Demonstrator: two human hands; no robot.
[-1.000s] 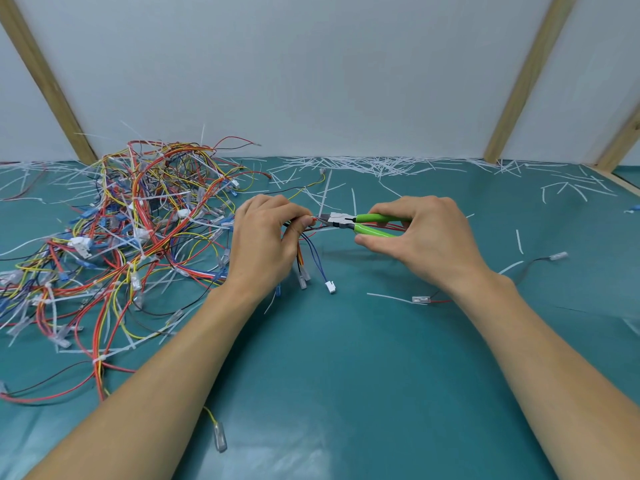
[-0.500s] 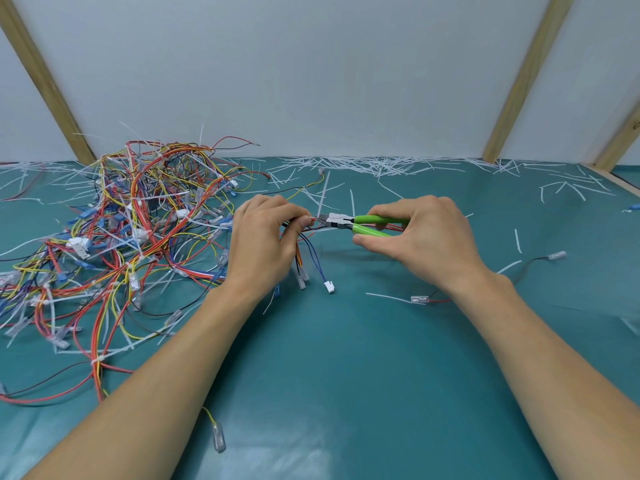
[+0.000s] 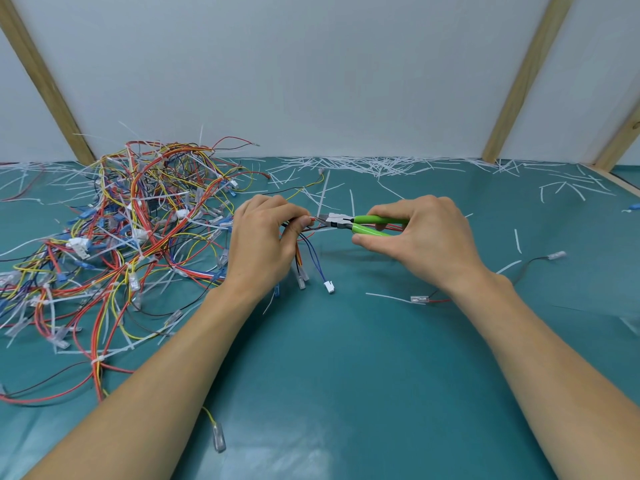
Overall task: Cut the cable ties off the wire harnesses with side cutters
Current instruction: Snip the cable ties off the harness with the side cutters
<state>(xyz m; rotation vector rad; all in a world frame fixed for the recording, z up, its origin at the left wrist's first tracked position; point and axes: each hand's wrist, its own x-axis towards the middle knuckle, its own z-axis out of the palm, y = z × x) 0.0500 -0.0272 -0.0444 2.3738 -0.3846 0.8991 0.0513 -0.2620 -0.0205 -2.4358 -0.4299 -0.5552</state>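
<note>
Teal mat [image 3: 346, 393] covers the whole bench, with a plain white wall behind it and slanted wooden battens [image 3: 519, 81] leaning up against that wall. Taking the cutters [image 3: 349, 224] as the landmark: they sit mid-bench, green handles, metal nose pointing left. The right hand [image 3: 420, 237] has its fingers curled round those handles, thumb underneath. Just left of the nose, the left hand [image 3: 265, 242] pinches a small harness [image 3: 306, 244] between thumb and curled fingers, right up at the tips of the cutters. Can't tell whether the blades are actually on a tie, it's too small to see. Wires from that harness hang down below the cutters, ending in a white plug [image 3: 329, 286] and a couple of clear terminals [image 3: 301, 277] resting on the mat.

Far left of the cutters there's a big pile [image 3: 131, 230] of red, yellow, blue and black wires, loads of white ties still on them. Behind the cutters, along the wall, a drift of snipped white offcuts [image 3: 377, 166]. Right of and below them, a loose lead [image 3: 420, 299] with a clear terminal, and another [image 3: 554, 255] further right. Near the left forearm, a yellow lead's terminal [image 3: 219, 436]. No readable writing anywhere.
</note>
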